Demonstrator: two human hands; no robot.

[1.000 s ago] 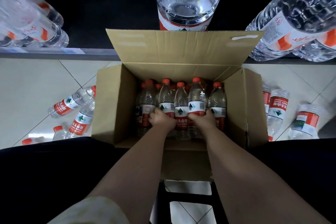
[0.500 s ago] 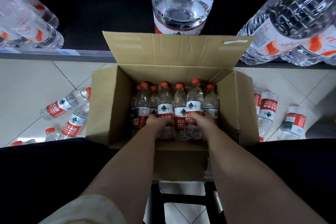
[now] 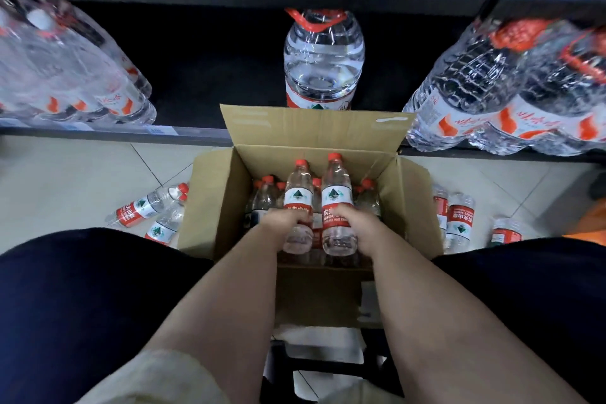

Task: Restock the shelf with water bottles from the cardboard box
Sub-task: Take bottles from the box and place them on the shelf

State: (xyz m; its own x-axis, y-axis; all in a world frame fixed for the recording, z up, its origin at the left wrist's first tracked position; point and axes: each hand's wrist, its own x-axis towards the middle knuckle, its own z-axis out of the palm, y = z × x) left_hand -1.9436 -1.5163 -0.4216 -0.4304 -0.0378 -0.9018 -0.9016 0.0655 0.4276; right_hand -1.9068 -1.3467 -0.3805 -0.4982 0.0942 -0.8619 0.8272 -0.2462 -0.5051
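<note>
Head view. My left hand and right hand are each closed around the lower label of a clear plastic water bottle with a red cap and a red-and-white label. A second ago both bottles stood level with the rest of the pack; now the left-held bottle and the right-held bottle ride above their neighbours, caps well clear of the row, bases visible below my fists. I judge this the lift-out step: two bottles are leaving the open brown cardboard box, and the placing on the dark metal shelf is not yet begun. The view has also tipped upward, bringing price tags into sight.

Pose. Both forearms reach straight forward and down between my knees, wrists close together, knuckles outward, the two bottles upright and just beside each other. The remaining red-capped bottles stay in the box. A large clear water jug with a red handle stands on the shelf directly behind the raised flap; loose bottles lie on the tiled floor at either side.
</note>
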